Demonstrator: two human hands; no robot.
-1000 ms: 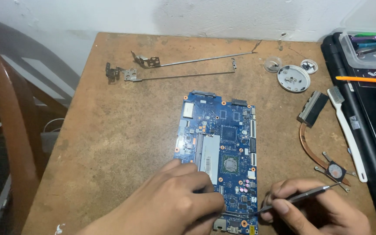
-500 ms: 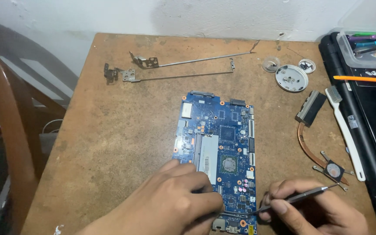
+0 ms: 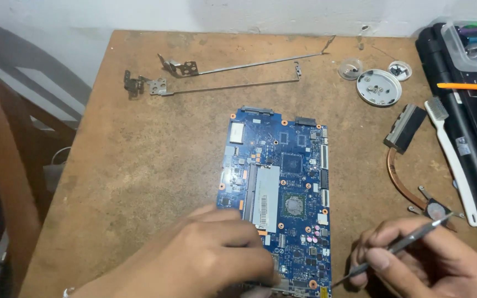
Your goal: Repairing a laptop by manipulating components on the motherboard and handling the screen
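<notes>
A blue laptop circuit board [image 3: 282, 182] lies flat on the brown wooden table [image 3: 155, 165]. My left hand [image 3: 211, 259] rests on the board's near left corner, fingers curled down on it. My right hand [image 3: 432, 265] grips a thin metal tool [image 3: 398, 248] like a pen. The tool's tip points at the board's near right edge.
Two metal hinge rods [image 3: 222, 77] lie at the far side of the table. White lids with small screws [image 3: 379, 86] sit far right. A copper heat pipe [image 3: 409, 165] and a white brush [image 3: 451, 160] lie right of the board, beside a black laptop case [image 3: 470, 138]. A wooden chair [image 3: 6, 165] stands left.
Both hands stay at the board's near end. The view has shifted slightly; the tool tip stays near the board's right edge.
</notes>
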